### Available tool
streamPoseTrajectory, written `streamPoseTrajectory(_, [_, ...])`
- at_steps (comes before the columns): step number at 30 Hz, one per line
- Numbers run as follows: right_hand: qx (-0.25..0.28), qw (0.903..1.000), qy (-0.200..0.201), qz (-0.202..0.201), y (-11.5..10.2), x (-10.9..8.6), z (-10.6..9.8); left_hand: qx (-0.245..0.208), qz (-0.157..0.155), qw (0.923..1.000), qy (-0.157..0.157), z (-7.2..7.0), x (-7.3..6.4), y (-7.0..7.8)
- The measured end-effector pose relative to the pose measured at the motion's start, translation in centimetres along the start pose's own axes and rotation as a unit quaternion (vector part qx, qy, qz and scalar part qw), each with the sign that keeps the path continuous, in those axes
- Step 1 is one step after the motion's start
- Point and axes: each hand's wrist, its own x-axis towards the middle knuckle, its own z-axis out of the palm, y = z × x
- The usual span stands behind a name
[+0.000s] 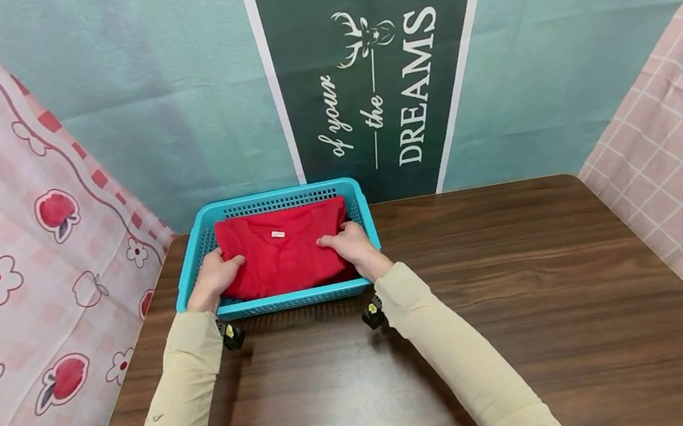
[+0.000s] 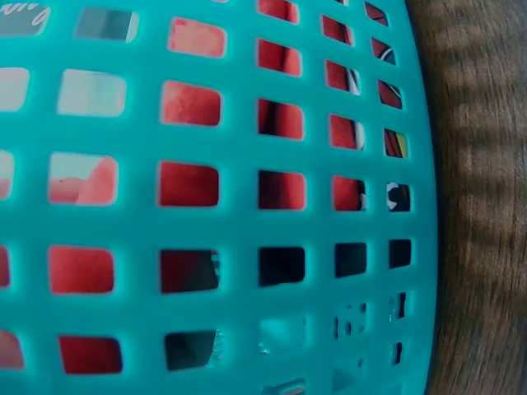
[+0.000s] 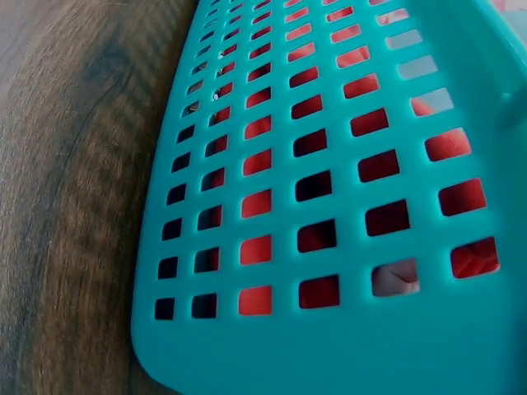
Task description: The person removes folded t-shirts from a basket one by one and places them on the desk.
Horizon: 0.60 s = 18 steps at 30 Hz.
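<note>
Clearly, head view: both hands (image 1: 214, 274) (image 1: 352, 243) grip red garment (image 1: 283, 260) inside basket (image 1: 294, 296) | wrist views: perforated wall (image 2: 239, 148) (red showing through)

L grip (image 1: 215, 273) & R grip (image 1: 352, 246): most fingers hidden under red garment (image 1: 285, 253); print on its white tag (image 1: 278, 234) too small to read. Floor of basket (image 1: 294, 298) mostly covered. Both wrist cams: basket wall (image 2: 239, 148) blocks nearly all, garment only in bits, wall cut off by pic edges. Head view: sleeves (image 1: 178, 400) & tabletop (image 1: 520, 290) cut off at btm, dark green panel (image 1: 301, 2) at top
</note>
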Motion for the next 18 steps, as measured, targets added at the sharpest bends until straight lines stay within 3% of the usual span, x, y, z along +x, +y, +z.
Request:
streamPoseTrajectory(6, [0.019,0.9997,-0.01,0.008,-0.09,0.15,-0.26,-0.009,0.006,0.9999,-0.013,-0.06,0.1,0.12])
streamPoseTrajectory(18, [-0.038,0.9984,-0.025,-0.032,-0.01,0.44,-0.37,0.007,0.006,0.9997,-0.023,0.01,-0.02,0.14])
